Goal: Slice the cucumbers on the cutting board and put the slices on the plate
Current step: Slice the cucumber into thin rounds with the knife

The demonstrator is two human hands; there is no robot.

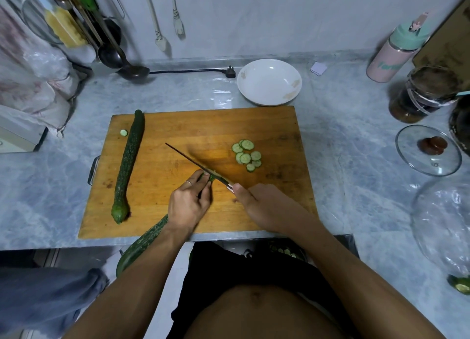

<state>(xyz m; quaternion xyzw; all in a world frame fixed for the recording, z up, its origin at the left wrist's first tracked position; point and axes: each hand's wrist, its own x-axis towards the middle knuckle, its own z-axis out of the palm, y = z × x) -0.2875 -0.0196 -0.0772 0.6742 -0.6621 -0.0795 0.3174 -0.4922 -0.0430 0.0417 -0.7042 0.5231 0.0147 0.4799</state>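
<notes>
On the wooden cutting board (pixel 178 125) my left hand (pixel 188 201) grips a long cucumber (pixel 142 244) that runs under my palm and hangs off the board's front edge. My right hand (pixel 259 206) holds a knife (pixel 193 161) whose blade rests at the cucumber's cut end by my fingertips. Several cucumber slices (pixel 246 155) lie in a small heap on the board's right half. A second whole cucumber (pixel 128 165) lies along the left side, with a cut end piece (pixel 123 132) beside it. The white plate (pixel 269 81) stands behind the board, holding no slices.
A glass lid (pixel 428 150) and dark jars (pixel 422 94) stand to the right, with a pink bottle (pixel 396 51) behind. A ladle (pixel 132 71) and power plug (pixel 230 72) lie at the back. Plastic bags crowd the left. A cucumber scrap (pixel 460 284) lies at the right edge.
</notes>
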